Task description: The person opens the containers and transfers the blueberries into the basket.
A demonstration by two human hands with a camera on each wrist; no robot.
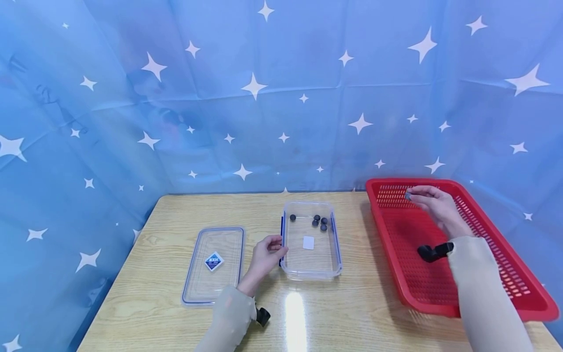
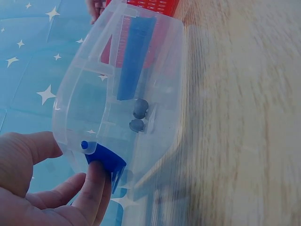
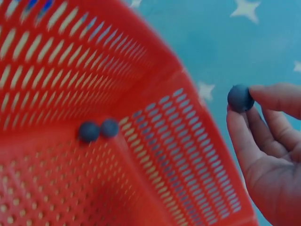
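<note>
1 dark ball pinched in your right hand above red basket; your left hand fingers grasp clear container blue latch.

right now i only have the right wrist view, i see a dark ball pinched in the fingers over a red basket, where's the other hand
Observer: The left hand rests on the left side of a clear container, on the table left of the red basket.
Operator: anything in that container
Observer: Five dark balls at its far end, plus a white square patch in the middle.
Operator: is its lid on
Observer: No, the lid lies flat on the table, left of the container.
</note>
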